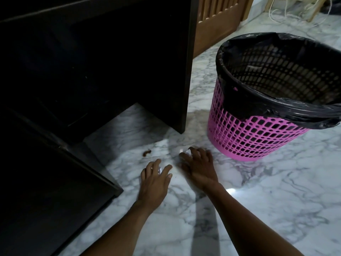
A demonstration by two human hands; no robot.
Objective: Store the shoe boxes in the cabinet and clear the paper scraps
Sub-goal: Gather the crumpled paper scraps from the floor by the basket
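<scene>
Both hands rest low on the marble floor [258, 200] in front of the dark cabinet [92, 61]. My left hand [156, 179] has its fingers curled over a small white paper scrap [159, 169]. My right hand [198, 166] covers more white paper scraps [181, 150], which peek out at its fingertips. A pink mesh waste bin [258, 133] with a black liner stands just right of my right hand, its mouth open. No shoe boxes are in view; the cabinet interior is too dark to read.
A small brown bit [147, 152] lies on the floor left of the hands. The cabinet's open dark door [55, 191] juts out at the lower left. A wooden slatted door [217, 19] and loose white cords [295, 13] are at the back.
</scene>
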